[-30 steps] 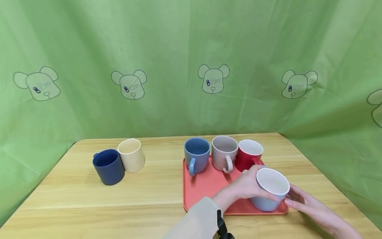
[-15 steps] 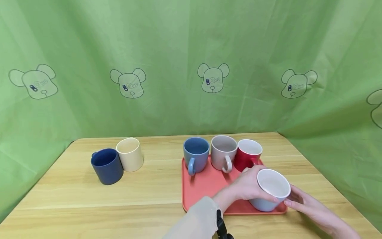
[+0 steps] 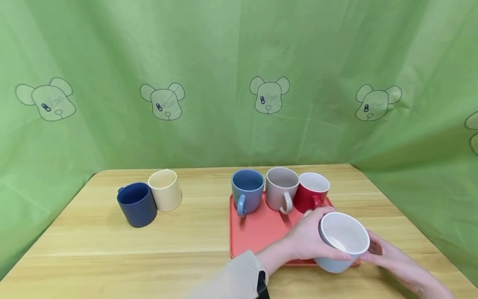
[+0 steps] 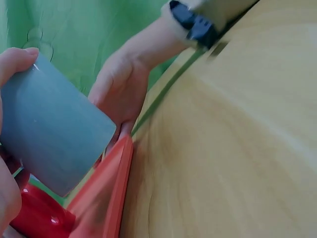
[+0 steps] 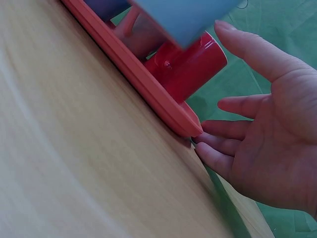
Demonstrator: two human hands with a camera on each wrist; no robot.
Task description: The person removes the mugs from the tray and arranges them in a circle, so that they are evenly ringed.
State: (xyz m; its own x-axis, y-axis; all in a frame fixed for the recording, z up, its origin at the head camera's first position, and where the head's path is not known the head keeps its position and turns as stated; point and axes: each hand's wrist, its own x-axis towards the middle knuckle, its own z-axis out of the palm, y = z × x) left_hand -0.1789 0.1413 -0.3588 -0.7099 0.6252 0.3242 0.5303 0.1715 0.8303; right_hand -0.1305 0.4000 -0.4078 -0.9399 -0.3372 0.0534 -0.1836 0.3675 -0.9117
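My left grip (image 3: 311,240) clasps the pale-blue mug (image 3: 344,233), best moved level and clear of the red mug (image 3: 308,197), my right grip (image 3: 391,258) loosely extended.

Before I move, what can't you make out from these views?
Light blue cup, head view: one side is covered by the left hand.
Same cup, right wrist view: cut off by the top edge.
Red tray, head view: near right part hidden by cup and left hand.
Cream cup, head view: its own near wall hides the far outside.
Right hand, left wrist view: partly behind the light blue cup.
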